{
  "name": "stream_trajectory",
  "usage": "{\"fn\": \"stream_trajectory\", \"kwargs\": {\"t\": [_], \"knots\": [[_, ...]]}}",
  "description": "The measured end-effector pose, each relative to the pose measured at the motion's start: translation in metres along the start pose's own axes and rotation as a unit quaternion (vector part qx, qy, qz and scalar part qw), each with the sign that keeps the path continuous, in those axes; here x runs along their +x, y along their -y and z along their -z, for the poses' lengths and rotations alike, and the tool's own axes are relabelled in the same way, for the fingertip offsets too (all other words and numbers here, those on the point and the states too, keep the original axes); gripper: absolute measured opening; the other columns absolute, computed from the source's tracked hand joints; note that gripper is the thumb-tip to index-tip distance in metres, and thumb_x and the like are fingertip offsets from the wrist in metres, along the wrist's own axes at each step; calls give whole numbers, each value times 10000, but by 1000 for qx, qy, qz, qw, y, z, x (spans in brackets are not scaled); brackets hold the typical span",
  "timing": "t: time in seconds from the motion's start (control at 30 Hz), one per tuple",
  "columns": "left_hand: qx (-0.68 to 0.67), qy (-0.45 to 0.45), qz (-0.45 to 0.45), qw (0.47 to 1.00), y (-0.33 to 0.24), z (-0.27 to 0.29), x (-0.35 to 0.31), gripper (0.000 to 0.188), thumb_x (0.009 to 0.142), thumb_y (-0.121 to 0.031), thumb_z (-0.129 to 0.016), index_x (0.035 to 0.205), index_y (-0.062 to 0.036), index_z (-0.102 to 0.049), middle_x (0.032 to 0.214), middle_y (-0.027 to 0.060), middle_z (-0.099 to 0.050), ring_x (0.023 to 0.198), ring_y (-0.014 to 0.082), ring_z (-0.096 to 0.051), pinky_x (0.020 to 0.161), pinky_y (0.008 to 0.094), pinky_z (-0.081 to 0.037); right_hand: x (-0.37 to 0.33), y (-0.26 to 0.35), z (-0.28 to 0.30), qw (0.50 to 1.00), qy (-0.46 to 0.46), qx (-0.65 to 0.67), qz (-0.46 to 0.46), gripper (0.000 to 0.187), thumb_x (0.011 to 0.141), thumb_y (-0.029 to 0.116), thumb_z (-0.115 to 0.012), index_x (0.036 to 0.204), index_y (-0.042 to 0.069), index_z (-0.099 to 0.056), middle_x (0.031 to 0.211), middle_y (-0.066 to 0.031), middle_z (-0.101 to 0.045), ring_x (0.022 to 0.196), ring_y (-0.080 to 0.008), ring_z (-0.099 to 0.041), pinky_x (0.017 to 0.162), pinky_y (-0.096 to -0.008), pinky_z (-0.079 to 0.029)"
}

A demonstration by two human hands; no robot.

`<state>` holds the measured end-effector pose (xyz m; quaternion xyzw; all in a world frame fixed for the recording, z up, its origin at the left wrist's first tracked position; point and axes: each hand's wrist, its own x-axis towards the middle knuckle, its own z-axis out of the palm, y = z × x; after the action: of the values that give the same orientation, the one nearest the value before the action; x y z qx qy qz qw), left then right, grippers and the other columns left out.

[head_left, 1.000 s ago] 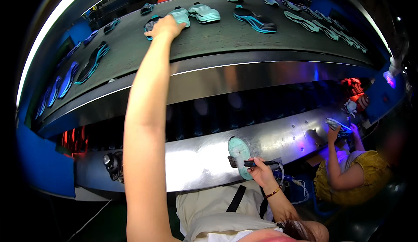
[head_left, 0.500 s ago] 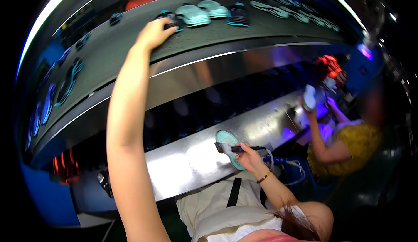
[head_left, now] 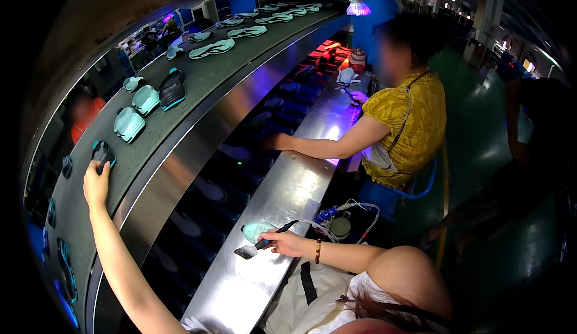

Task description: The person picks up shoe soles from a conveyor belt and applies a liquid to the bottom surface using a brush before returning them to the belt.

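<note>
With my left arm stretched over the conveyor belt, my left hand [head_left: 96, 182] is closed around the near end of a dark shoe sole [head_left: 104, 154] with teal edging. My right hand [head_left: 285, 243], above the metal ledge, grips the black handle of a brush [head_left: 264, 242]. A thin tube or cable trails from that handle's end. Its flat bristle head hangs just beside a pale teal shoe sole [head_left: 257, 230], which lies on the ledge partly behind my right fingers. Whether those fingers also touch the teal sole, I cannot tell.
More teal and dark soles [head_left: 128, 124] lie along the conveyor belt [head_left: 150, 136]. Under it, a dark lower level [head_left: 207, 205] carries several dim soles. A co-worker in a yellow top [head_left: 406, 124] sits farther along the metal ledge [head_left: 252, 280]. A round container [head_left: 340, 227] stands by the tubes.
My view has swung to the right. The brush head has come off the teal sole. The co-worker, who held up a white shoe part, now reaches an arm toward the lower level.
</note>
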<state>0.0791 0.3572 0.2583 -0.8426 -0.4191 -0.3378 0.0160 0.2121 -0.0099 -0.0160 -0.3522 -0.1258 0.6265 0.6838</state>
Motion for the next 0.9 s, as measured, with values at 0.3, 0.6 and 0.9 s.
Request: {"fn": "stream_trajectory", "kwargs": {"t": [0.3, 0.6, 0.9], "knots": [[195, 71, 26, 978, -5, 28, -8, 417, 760, -446, -555, 933, -66, -559, 918, 164, -600, 889, 317, -570, 724, 421, -447, 8, 1, 11, 998, 30, 54, 27, 162, 859, 190, -492, 932, 65, -566, 934, -40, -584, 795, -105, -553, 603, -228, -414], [-425, -234, 45, 873, 1, 68, -155, 276, 772, -263, -619, 850, -15, -527, 963, 93, -544, 888, 148, -513, 807, 259, -390, -5, 13, 28, 998, -46, 30, 33, 138, 850, 193, -510, 894, 72, -561, 878, -37, -584, 797, -113, -548, 606, -242, -402], [-804, -67, 268, 527, -2, 36, -322, 481, 810, -255, -497, 1189, 27, -405, 1193, 169, -463, 1078, 294, -470, 882, 423, -407, -1, 15, 24, 998, -42, 19, 48, 161, 861, 193, -501, 944, 69, -560, 921, -38, -583, 824, -111, -537, 628, -228, -396]]}}
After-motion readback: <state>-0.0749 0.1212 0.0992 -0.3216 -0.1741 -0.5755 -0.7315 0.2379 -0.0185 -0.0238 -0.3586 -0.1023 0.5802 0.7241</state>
